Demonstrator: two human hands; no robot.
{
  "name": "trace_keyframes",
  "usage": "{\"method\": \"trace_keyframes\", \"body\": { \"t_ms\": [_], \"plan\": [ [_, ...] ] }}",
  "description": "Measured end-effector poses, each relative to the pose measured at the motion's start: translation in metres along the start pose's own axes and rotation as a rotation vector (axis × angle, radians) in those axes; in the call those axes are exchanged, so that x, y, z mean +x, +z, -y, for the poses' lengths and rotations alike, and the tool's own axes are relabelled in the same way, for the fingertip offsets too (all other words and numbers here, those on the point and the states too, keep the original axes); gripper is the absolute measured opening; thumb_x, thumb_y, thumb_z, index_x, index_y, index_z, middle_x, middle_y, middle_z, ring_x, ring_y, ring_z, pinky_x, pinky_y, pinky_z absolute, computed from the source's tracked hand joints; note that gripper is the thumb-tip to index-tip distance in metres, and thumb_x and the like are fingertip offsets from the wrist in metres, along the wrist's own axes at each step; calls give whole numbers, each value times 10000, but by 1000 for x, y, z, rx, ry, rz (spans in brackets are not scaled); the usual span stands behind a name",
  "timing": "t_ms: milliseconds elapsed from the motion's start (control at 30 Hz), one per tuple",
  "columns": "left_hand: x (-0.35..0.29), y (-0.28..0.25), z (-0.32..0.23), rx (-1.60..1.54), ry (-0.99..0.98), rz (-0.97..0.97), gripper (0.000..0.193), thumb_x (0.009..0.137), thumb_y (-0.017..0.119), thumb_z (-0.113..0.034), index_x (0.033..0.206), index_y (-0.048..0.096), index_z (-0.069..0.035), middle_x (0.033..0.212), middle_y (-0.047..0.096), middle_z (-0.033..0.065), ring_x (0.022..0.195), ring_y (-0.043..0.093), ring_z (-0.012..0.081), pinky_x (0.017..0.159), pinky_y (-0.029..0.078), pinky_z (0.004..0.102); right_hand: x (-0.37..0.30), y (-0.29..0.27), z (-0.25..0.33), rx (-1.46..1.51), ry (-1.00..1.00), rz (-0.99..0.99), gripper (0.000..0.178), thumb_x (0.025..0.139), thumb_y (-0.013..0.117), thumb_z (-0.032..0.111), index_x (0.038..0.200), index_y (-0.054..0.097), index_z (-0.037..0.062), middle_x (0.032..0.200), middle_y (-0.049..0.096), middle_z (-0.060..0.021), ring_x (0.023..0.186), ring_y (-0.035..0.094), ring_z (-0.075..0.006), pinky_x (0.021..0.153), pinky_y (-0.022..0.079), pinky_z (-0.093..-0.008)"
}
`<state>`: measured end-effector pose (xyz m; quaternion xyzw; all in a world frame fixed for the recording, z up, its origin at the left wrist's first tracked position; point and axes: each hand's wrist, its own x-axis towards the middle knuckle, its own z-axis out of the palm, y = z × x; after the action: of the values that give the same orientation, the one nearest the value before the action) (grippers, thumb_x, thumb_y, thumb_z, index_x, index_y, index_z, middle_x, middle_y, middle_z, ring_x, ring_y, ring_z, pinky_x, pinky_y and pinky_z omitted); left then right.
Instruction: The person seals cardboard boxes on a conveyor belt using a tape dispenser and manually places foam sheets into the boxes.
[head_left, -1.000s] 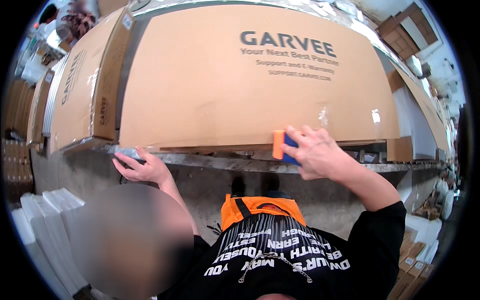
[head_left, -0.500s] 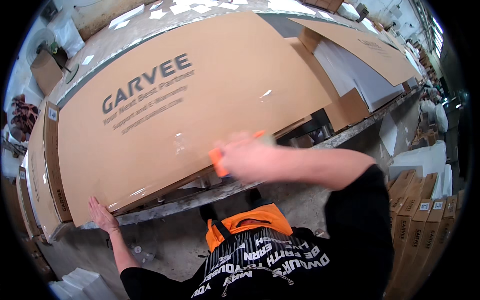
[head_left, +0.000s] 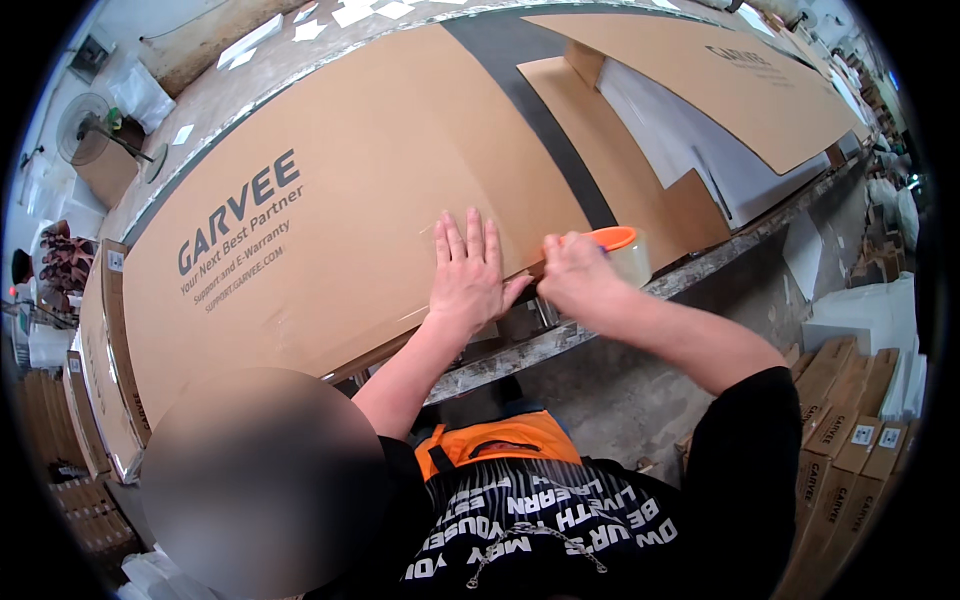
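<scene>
Big carton (head_left: 340, 230) is plain tan with dark grey lettering. Just right of the carton, the tape roll (head_left: 625, 250) has an orange core and looks clear-ish, hard to tell. Below the carton: orange apron bib (head_left: 500, 445) over a black shirt (head_left: 560, 530) with white lettering.

Left hand (head_left: 466, 275) pressed flat, fingers spread, on the near edge of a large brown carton (head_left: 340, 215) | right hand (head_left: 577, 275) just beside it gripping an orange-cored tape roll (head_left: 622, 252) | stacked cartons (head_left: 850, 430) at right | fan (head_left: 85, 125) far left
</scene>
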<state>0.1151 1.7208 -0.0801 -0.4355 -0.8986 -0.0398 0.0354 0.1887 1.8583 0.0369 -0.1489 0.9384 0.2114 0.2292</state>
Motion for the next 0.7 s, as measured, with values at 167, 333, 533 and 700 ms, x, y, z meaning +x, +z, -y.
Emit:
{"method": "trace_keyframes", "body": {
  "t_ms": [167, 333, 533, 700],
  "plan": [
    [23, 44, -9, 221, -7, -24, 858, 891, 466, -566, 1460, 304, 55, 1510, 271, 311, 1347, 228, 613, 1122, 140, 652, 19, 10, 27, -122, 23, 85, 299, 662, 692, 194, 950, 732, 125, 1001, 638, -148, 919, 620, -271, 691, 476, -379],
    [29, 36, -25, 62, 10, -34, 925, 796, 611, -550, 1440, 330, 51, 1496, 323, 263, 1374, 276, 486, 1147, 192, 554, 11, 51, 21, 97, -138, 203, 503, 585, 722, 271, 1075, 707, 161, 1081, 651, -146, 955, 641, -298, 790, 501, -403],
    [-62, -14, 25, 39, 45, -136, 1039, 660, 787, -537, 1408, 365, 49, 1460, 401, 218, 1383, 364, 337, 1171, 260, 420, -55, 106, 2, 1034, -339, -83, 685, 508, 723, 129, 1186, 635, 77, 1127, 636, -134, 1019, 653, -298, 903, 496, -349],
    [-242, -65, 187, 87, -41, -259, 1108, 559, 817, -553, 1384, 395, 55, 1434, 438, 203, 1353, 410, 325, 1144, 317, 402, 16, 142, 58, 1805, -114, -910, 839, 627, 626, 54, 1423, 392, -67, 1354, 511, -155, 1245, 507, -246, 1095, 343, -352]
  ]
}}
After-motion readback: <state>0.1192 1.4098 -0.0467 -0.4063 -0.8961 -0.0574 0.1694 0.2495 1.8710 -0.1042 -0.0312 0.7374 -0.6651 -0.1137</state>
